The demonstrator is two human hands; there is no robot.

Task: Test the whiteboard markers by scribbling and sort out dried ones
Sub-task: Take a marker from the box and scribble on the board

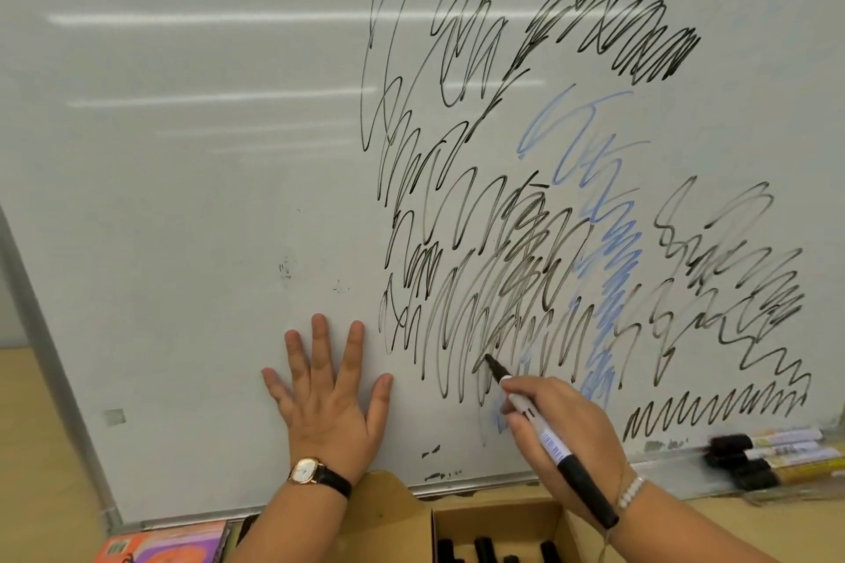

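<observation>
Both hands are at the whiteboard [183, 197]: my left hand [327, 402] lies flat, fingers spread; my right hand [567, 421] pinches a marker [555, 448], white-barrelled with black ends, tip touching black scribbles [503, 288]. Other markers [777, 457] lie on the ledge, right.

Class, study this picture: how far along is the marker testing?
Done: black and blue scribbles cover the whiteboard; several capped markers lie on its ledge. In hand: the right hand holds a black marker, tip on the board; the left hand lies flat beside. Left, probably: the dark markers in the box.
</observation>
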